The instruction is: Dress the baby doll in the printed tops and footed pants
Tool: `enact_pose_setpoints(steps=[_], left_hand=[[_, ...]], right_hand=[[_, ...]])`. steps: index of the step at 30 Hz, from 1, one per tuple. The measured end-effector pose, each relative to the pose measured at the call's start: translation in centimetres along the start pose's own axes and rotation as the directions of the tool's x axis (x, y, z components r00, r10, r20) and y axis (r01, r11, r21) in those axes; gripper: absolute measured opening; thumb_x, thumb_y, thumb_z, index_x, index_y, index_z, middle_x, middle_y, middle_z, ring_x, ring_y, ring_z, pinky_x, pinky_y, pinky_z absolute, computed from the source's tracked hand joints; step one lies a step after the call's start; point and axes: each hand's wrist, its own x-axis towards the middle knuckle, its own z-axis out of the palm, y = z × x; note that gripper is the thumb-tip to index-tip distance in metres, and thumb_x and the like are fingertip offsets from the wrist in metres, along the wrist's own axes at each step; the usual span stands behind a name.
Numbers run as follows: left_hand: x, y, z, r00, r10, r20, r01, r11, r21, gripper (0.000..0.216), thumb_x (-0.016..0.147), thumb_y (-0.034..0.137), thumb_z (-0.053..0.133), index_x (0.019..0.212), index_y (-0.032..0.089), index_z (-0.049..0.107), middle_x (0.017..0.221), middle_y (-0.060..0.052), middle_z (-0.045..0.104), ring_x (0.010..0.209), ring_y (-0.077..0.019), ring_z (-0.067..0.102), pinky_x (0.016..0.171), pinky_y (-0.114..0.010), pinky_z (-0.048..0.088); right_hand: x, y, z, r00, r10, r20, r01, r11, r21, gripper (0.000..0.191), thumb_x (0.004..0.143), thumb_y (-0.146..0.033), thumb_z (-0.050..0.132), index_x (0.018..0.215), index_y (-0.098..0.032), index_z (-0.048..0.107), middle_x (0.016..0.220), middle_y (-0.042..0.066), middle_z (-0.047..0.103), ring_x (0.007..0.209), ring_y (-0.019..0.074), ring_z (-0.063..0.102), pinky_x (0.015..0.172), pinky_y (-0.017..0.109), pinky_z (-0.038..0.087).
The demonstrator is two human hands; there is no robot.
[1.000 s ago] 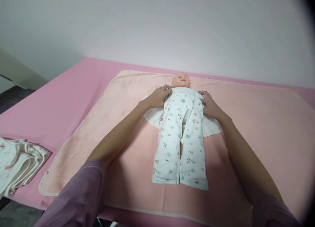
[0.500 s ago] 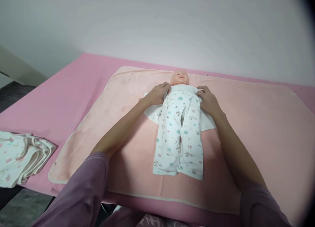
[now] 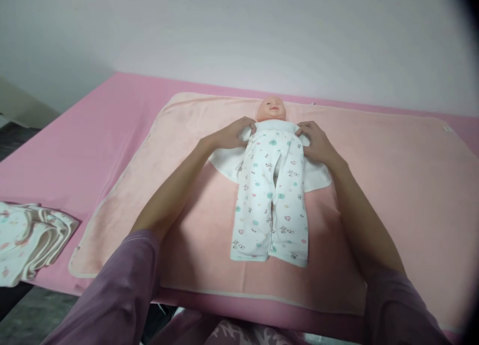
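A plain, pale grey-white wall (image 3: 239,40) is rising behind a pink surface (image 3: 90,130), whose far edge is running along it. Dark grey floor (image 3: 41,310) is showing at the lower left. Soft light is brightening the wall's middle, while its left side is lying dimmer.

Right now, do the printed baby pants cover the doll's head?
No: the doll's head lies uncovered, just beyond the white waistband of the printed baby pants.

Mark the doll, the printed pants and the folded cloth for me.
Doll (image 3: 271,109): head-camera view, on its head.
Printed pants (image 3: 257,192): head-camera view, on one leg.
Folded cloth (image 3: 34,241): head-camera view, near its middle.
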Motion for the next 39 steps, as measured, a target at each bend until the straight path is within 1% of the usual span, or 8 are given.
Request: enact_pose_setpoints(steps=[5, 13, 18, 25, 31, 35, 37, 39], left_hand=[[-0.7, 0.6, -1.8, 0.984, -0.122, 0.126, 0.143, 0.975, -0.168, 0.033, 0.097, 0.053, 0.063, 0.116, 0.026, 0.067, 0.150, -0.007, 0.057, 0.146, -0.0294, 0.050, 0.118, -0.045, 0.044], [1.1, 0.5, 1.7, 0.952, -0.218, -0.214, 0.174, 0.963, -0.204, 0.029, 0.108, 0.050, 0.048, 0.109, 0.023, 0.058, 0.121, -0.009, 0.069, 0.114, -0.0231, 0.063, 0.103, -0.039, 0.049], [-2.9, 3.2, 1.7, 0.851, -0.211, -0.480, 0.318, 0.936, 0.153, 0.025, 0.107, 0.044, 0.049, 0.120, 0.025, 0.059, 0.140, -0.009, 0.064, 0.131, -0.0277, 0.053, 0.117, -0.048, 0.038], [-15.6, 5.3, 1.2, 0.705, -0.409, -0.579, 0.641, 0.716, 0.275, 0.036, 0.094, 0.061, 0.065, 0.096, 0.026, 0.055, 0.105, -0.011, 0.065, 0.102, -0.0347, 0.061, 0.092, -0.054, 0.049], [-12.8, 3.9, 0.2, 0.667, -0.654, -0.357, 0.702, 0.713, 0.005, 0.030, 0.089, 0.040, 0.077, 0.077, 0.021, 0.056, 0.074, -0.003, 0.065, 0.075, -0.0221, 0.060, 0.077, -0.039, 0.048], [-7.2, 8.4, 0.7, 0.659, -0.425, -0.620, 0.524, 0.851, -0.027, 0.021, 0.105, 0.036, 0.052, 0.090, 0.022, 0.053, 0.089, -0.006, 0.066, 0.081, -0.0214, 0.061, 0.075, -0.036, 0.047], [-5.2, 11.4, 2.2, 0.759, -0.112, -0.642, 0.264, 0.953, 0.146, 0.016, 0.105, 0.034, 0.052, 0.094, 0.023, 0.052, 0.095, -0.008, 0.066, 0.090, -0.0240, 0.062, 0.081, -0.039, 0.049], [-4.9, 13.4, 4.1, 0.894, 0.136, -0.426, 0.039, 0.926, 0.376, 0.011, 0.103, 0.033, 0.056, 0.099, 0.023, 0.056, 0.108, -0.011, 0.067, 0.101, -0.0279, 0.062, 0.089, -0.044, 0.048]], right_hand=[[-0.2, 0.5, -1.9, 0.976, 0.077, 0.202, -0.121, 0.968, 0.218, 0.023, 0.100, -0.049, 0.064, 0.111, -0.031, 0.074, 0.154, 0.004, 0.052, 0.149, 0.0324, 0.048, 0.125, 0.056, 0.041], [1.2, -0.5, 2.9, 0.948, 0.169, -0.270, -0.112, 0.970, 0.216, 0.028, 0.105, -0.053, 0.056, 0.101, -0.027, 0.065, 0.120, 0.008, 0.067, 0.123, 0.0266, 0.062, 0.113, 0.049, 0.049], [-3.5, -2.6, -0.1, 0.908, 0.190, -0.374, -0.211, 0.977, -0.015, 0.032, 0.099, -0.051, 0.064, 0.118, -0.025, 0.061, 0.130, 0.012, 0.064, 0.120, 0.0318, 0.059, 0.104, 0.052, 0.050], [-16.5, -2.3, -3.2, 0.844, 0.479, -0.241, -0.529, 0.818, -0.226, 0.046, 0.087, -0.068, 0.070, 0.096, -0.025, 0.058, 0.098, 0.013, 0.066, 0.104, 0.0357, 0.056, 0.077, 0.044, 0.046], [-13.9, -1.8, -2.9, 0.842, 0.537, -0.047, -0.539, 0.841, -0.051, 0.040, 0.091, -0.049, 0.060, 0.067, -0.025, 0.040, 0.068, 0.001, 0.048, 0.068, 0.0208, 0.046, 0.069, 0.037, 0.037], [-9.0, -6.8, -3.9, 0.869, 0.320, -0.378, -0.290, 0.947, 0.137, 0.025, 0.098, -0.042, 0.052, 0.081, -0.025, 0.044, 0.082, 0.001, 0.051, 0.077, 0.0208, 0.051, 0.074, 0.036, 0.043], [-7.5, -10.4, -3.1, 0.900, 0.076, -0.429, -0.044, 0.995, 0.085, 0.020, 0.101, -0.038, 0.051, 0.087, -0.025, 0.046, 0.086, 0.003, 0.054, 0.081, 0.0221, 0.053, 0.078, 0.038, 0.046], [-7.6, -13.0, -1.7, 0.957, -0.192, -0.219, 0.182, 0.981, -0.066, 0.013, 0.103, -0.034, 0.053, 0.093, -0.025, 0.053, 0.096, 0.007, 0.061, 0.091, 0.0256, 0.057, 0.088, 0.043, 0.048]])
